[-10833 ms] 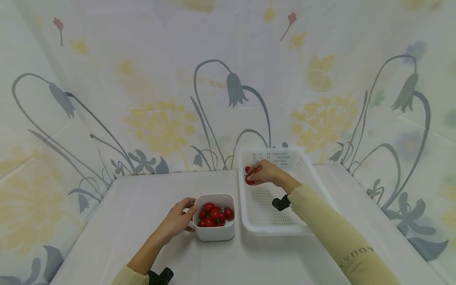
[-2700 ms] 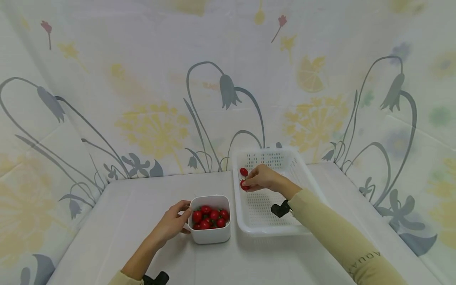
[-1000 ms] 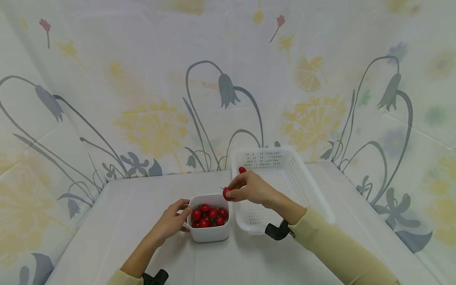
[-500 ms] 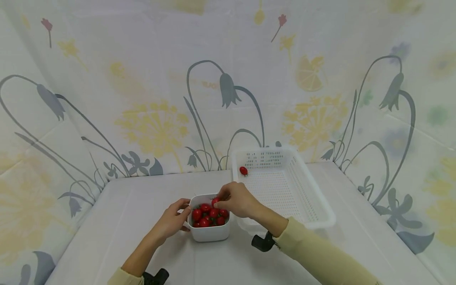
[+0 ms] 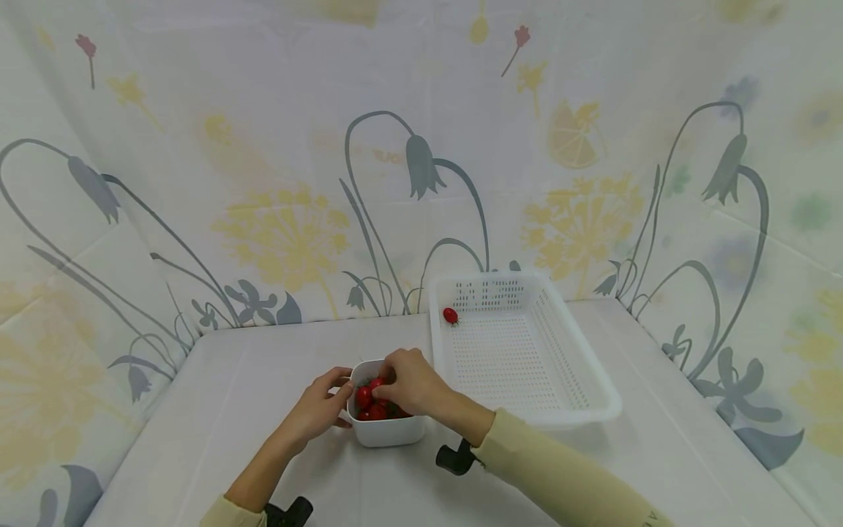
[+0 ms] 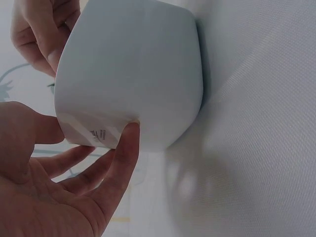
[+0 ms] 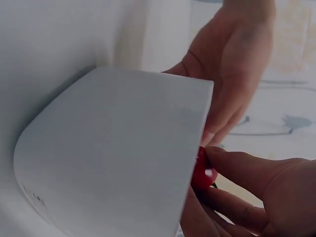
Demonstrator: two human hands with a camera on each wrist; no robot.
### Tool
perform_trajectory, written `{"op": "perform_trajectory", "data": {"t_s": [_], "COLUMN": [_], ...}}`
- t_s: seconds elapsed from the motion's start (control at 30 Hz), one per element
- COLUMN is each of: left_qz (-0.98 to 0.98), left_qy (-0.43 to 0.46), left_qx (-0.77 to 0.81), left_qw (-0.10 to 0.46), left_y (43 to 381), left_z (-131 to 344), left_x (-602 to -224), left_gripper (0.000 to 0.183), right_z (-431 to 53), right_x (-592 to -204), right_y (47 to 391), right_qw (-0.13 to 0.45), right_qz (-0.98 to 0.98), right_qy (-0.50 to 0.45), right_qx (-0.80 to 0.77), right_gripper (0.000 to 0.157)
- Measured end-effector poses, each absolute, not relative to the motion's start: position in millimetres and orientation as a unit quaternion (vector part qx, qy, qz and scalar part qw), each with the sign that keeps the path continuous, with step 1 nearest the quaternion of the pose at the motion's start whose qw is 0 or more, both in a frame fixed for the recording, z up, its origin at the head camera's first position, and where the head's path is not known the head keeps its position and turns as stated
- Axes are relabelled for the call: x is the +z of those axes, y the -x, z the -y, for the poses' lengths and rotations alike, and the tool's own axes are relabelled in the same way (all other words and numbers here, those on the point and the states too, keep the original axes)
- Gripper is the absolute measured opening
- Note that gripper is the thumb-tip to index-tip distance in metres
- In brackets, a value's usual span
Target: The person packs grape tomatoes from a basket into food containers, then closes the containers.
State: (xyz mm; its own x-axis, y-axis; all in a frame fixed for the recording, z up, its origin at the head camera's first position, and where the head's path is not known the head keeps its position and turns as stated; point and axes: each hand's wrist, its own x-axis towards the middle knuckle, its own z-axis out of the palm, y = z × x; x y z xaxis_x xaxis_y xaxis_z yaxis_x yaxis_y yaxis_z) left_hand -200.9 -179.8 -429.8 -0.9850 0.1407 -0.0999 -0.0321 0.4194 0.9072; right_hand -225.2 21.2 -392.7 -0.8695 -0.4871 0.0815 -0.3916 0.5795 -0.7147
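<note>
A small white square container [image 5: 390, 433] holds several red cherry tomatoes [image 5: 377, 411]. My left hand [image 5: 317, 410] grips its left side; in the left wrist view the thumb meets the rim and the fingers [image 6: 121, 163] spread along the outer wall. My right hand [image 5: 411, 382] reaches over the container's opening from the right and hides part of the contents. Between its thumb and fingers it pinches a cherry tomato [image 7: 202, 170], seen at the rim in the right wrist view.
To the right stands a white perforated basket [image 5: 596, 377], larger than the container. One cherry tomato [image 5: 451, 315] with a green stem lies in its far left corner. A white cloth covers the table [image 5: 263, 366], and a flower-printed curtain [image 5: 296, 146] hangs behind.
My right hand has picked a cherry tomato out of the basket and carried it left and down into the container. One tomato stays in the basket. My left hand keeps its hold.
</note>
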Motion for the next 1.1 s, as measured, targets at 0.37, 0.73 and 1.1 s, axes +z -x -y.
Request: {"op": "perform_trajectory", "data": {"t_s": [0.37, 0.73, 1.1], "left_qz": [-0.836, -0.834, -0.835], "left_qy": [-0.033, -0.028, -0.033], "left_qx": [0.542, 0.545, 0.543], "left_qw": [0.081, 0.081, 0.085], "left_y": [200, 203, 203], "left_z": [180, 181, 182], "left_x": [-430, -431, -431], "left_gripper": [0.032, 0.031, 0.032], "right_z": [-10, -9, -35], "right_x": [-414, -410, -372], "right_y": [229, 229, 228], "right_qw": [0.049, 0.054, 0.051], "right_qz": [-0.899, -0.919, -0.918], "right_qy": [0.251, 0.249, 0.253], "right_qx": [-0.355, -0.3, -0.302], "right_gripper": [0.02, 0.009, 0.025]}}
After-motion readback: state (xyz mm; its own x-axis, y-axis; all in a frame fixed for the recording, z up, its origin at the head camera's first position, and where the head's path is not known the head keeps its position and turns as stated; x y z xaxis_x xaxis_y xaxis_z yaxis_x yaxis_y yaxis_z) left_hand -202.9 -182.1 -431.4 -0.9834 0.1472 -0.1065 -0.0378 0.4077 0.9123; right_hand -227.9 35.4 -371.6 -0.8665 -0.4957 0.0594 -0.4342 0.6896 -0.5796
